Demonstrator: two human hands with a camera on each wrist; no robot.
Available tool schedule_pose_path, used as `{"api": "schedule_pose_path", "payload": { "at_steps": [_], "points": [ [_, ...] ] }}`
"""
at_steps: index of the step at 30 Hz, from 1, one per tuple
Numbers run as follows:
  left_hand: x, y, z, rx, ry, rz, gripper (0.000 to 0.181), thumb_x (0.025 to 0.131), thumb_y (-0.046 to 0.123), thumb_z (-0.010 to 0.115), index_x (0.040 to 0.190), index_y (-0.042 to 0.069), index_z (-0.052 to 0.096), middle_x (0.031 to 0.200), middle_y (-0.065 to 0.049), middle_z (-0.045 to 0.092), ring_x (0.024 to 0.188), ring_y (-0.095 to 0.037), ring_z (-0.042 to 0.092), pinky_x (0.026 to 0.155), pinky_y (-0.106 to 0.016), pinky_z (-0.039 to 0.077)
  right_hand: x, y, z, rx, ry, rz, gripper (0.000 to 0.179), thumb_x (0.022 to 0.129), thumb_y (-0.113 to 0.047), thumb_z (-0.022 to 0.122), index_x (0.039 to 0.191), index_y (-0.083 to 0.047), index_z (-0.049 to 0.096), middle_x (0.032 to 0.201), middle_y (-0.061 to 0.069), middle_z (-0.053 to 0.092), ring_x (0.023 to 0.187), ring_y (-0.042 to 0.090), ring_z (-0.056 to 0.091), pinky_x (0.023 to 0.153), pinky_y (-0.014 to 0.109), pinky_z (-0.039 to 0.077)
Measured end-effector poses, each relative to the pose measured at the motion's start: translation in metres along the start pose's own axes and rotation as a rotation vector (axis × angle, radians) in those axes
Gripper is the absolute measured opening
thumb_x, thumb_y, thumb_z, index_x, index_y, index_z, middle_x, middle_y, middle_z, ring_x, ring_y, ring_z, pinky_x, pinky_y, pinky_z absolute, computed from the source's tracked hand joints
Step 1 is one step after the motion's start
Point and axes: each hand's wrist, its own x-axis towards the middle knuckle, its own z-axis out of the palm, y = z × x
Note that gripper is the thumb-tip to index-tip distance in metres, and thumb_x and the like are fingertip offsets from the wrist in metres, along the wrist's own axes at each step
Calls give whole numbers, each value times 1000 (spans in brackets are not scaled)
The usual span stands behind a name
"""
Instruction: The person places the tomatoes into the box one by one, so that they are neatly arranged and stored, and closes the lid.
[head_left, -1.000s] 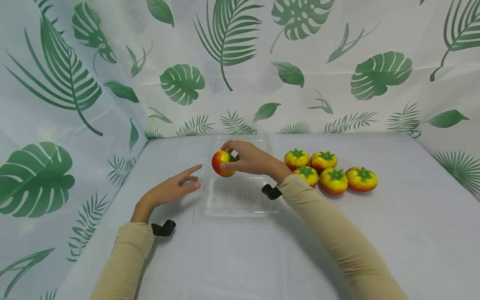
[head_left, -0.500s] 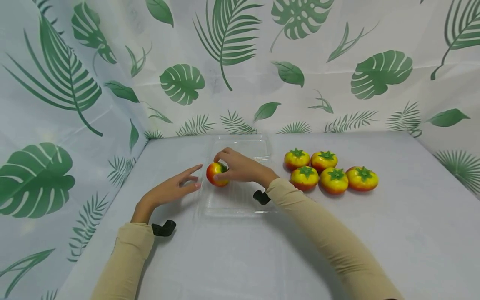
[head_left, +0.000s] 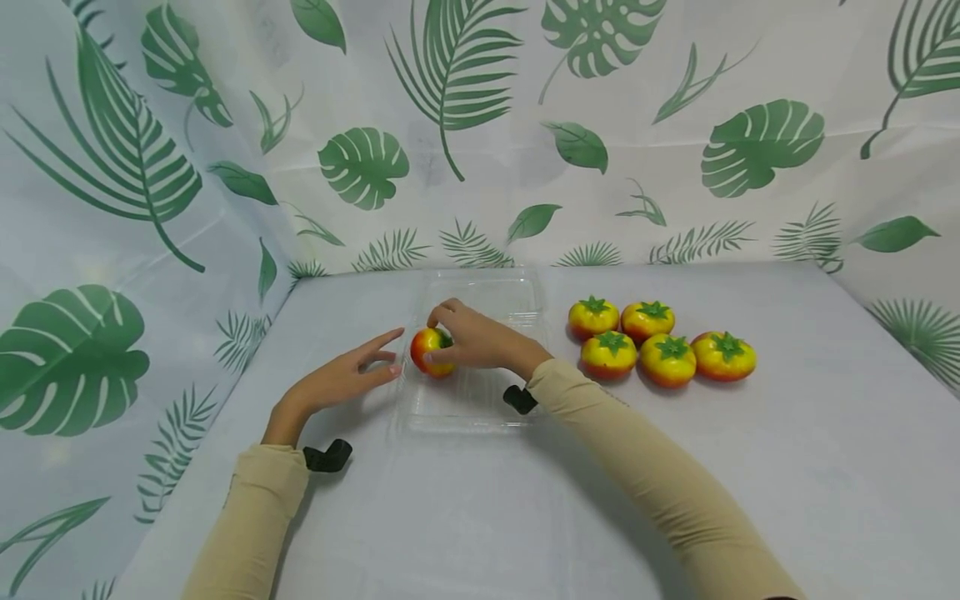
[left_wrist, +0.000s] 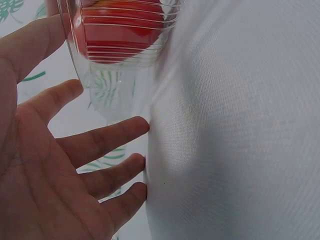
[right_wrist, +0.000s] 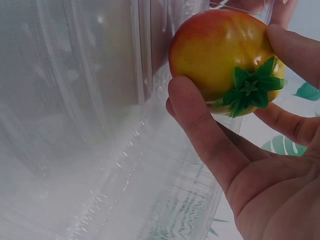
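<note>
In the head view my right hand [head_left: 483, 335] grips a red-and-yellow toy tomato [head_left: 429, 352] between thumb and fingers, over the left side of a clear plastic box [head_left: 480, 410]. The right wrist view shows the toy tomato [right_wrist: 220, 55] tilted, its green star-shaped leaf [right_wrist: 250, 87] facing the palm. Just outside the box's left wall is my left hand [head_left: 337, 382], fingers spread and holding nothing. In the left wrist view, red fruit shows through the ribbed plastic wall [left_wrist: 125, 25], close to the left hand's fingers [left_wrist: 107, 142]. Whether the fruit touches the box floor cannot be told.
Several matching toy tomatoes [head_left: 667, 361] stand grouped on the white tabletop to the right of the box, leaves up. A leaf-printed cloth [head_left: 480, 167] hangs behind and to the left. Another clear plastic section [head_left: 480, 292] lies at the back of the box.
My right hand has brought the toy tomato toward me, down and slightly left, into the near part of the box. The left hand has stayed in place.
</note>
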Motion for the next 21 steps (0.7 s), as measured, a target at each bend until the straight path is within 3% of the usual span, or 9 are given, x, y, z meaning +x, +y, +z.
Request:
{"api": "schedule_pose_path", "payload": {
  "at_steps": [21],
  "points": [
    [-2, 2, 0, -2, 5, -15, 74, 110, 46, 58, 173, 25, 25, 163, -21, 46, 153, -45, 36, 119, -74, 26, -2, -1, 1, 6, -5, 20, 57, 103, -36, 74, 147, -7, 56, 158, 19, 42, 132, 31, 55, 113, 44, 49]
  ]
}}
